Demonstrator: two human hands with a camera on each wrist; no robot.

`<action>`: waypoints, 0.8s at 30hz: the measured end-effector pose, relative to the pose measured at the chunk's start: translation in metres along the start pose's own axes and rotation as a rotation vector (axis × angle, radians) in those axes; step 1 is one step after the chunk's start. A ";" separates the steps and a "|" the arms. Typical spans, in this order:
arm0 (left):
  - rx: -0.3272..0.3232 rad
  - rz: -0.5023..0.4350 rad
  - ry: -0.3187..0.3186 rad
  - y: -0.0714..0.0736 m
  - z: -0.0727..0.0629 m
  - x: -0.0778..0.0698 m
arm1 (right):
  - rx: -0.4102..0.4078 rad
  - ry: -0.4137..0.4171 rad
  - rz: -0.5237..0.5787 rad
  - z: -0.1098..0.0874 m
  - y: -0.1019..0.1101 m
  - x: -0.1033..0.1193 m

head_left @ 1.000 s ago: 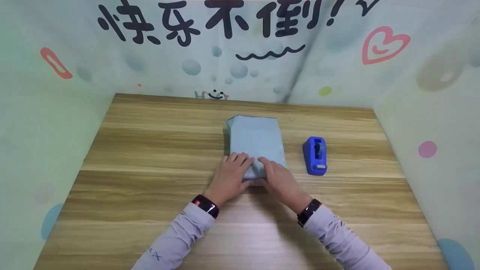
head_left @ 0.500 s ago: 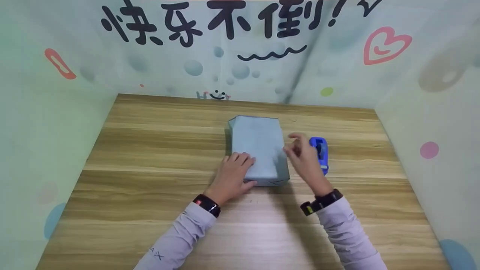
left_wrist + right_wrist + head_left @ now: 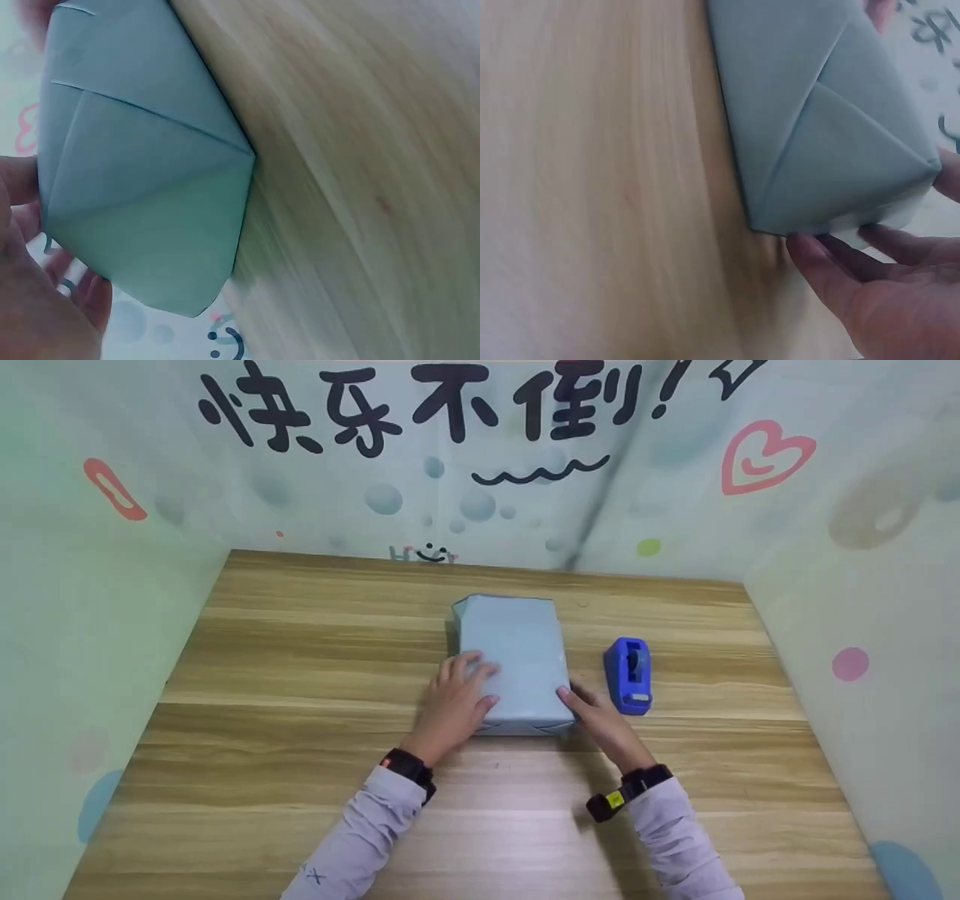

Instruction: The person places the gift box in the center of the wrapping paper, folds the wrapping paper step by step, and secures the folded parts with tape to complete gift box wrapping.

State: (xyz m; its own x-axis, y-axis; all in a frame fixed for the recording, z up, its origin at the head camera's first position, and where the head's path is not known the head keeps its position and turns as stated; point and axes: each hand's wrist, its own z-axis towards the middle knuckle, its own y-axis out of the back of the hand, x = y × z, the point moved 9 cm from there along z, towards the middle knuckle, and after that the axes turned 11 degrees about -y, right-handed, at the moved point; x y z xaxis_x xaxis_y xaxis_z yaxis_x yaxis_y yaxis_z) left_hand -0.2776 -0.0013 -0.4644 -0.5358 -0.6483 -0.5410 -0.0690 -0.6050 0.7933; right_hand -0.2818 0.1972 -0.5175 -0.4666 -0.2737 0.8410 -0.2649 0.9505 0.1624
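Note:
A box wrapped in pale blue paper lies on the table, its folded end facing me. My left hand is at its near left part, fingers spread over the top edge. In the left wrist view, creased paper flaps show on the wrapped box, with the fingers beyond its edge. At the near right corner, my right hand grips the box, thumb on the top edge and fingers along the side. The right wrist view has those fingers against the side of the box.
Just right of the box stands a blue tape dispenser, close to my right hand. The wood-grain table is bounded by printed cloth walls at the back and both sides.
My right hand left the box's near end, rose over its right side by the dispenser, then came down to the right corner. My left hand shifted slightly, its fingers lifting and spreading.

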 end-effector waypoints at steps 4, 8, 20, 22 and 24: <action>0.010 -0.364 0.278 -0.010 -0.008 0.029 | -0.003 -0.009 0.061 0.001 -0.001 -0.005; -0.007 -0.757 0.416 -0.026 -0.015 0.041 | 0.004 0.019 0.079 0.000 -0.001 -0.004; 0.046 -0.839 0.442 -0.038 -0.043 0.035 | 0.092 0.134 0.145 -0.027 -0.001 -0.019; 0.056 -0.886 0.384 -0.041 -0.047 0.030 | 0.109 0.143 0.133 -0.033 -0.002 -0.025; 0.064 -0.943 0.301 -0.043 -0.050 0.024 | 0.112 0.152 0.127 -0.039 -0.004 -0.030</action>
State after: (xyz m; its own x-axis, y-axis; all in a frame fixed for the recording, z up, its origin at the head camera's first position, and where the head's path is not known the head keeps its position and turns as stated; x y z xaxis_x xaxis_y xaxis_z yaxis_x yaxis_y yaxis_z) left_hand -0.2459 -0.0139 -0.5254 -0.0024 -0.0101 -0.9999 -0.4070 -0.9134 0.0102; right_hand -0.2345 0.2076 -0.5231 -0.3720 -0.1200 0.9204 -0.3086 0.9512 -0.0008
